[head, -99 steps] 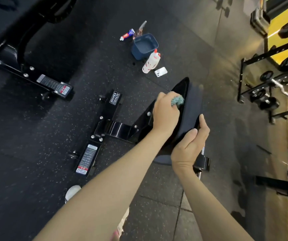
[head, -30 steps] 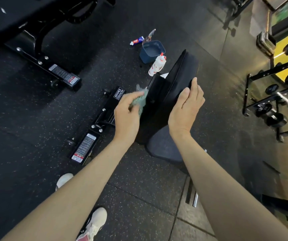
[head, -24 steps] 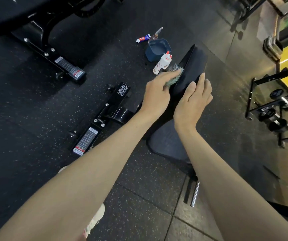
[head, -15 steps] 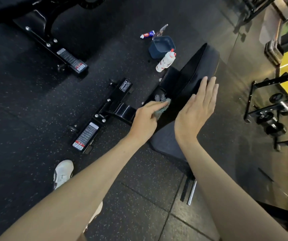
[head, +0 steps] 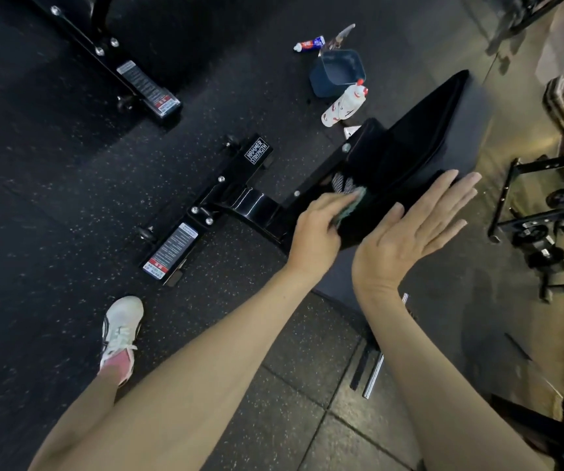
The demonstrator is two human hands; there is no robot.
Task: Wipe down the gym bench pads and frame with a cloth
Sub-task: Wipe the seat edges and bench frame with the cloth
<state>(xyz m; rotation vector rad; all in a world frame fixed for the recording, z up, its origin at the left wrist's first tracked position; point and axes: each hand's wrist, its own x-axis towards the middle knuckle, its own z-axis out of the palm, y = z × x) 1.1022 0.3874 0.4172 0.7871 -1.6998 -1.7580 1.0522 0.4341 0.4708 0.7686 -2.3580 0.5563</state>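
A black gym bench stands in the middle of the view, its raised back pad (head: 420, 144) seen edge-on and its seat pad (head: 338, 283) lower down. The black frame (head: 240, 185) with a "Hammer Strength" label runs left across the floor. My left hand (head: 318, 229) grips a small teal cloth (head: 350, 207) and presses it against the dark underside of the back pad near its hinge. My right hand (head: 413, 229) lies flat with fingers spread on the pad's top face, holding nothing.
A blue tub (head: 338, 73), a white spray bottle (head: 343, 103), a small tube (head: 308, 44) and a white card (head: 350, 130) lie on the rubber floor beyond the bench. Another bench's foot (head: 138, 79) is at upper left. A weight rack (head: 539, 212) stands right. My white shoe (head: 121, 331) is at lower left.
My left hand with the cloth swept up to the pad's top end, then back down to its lower part near the hinge. My right hand slid lower and spread flat.
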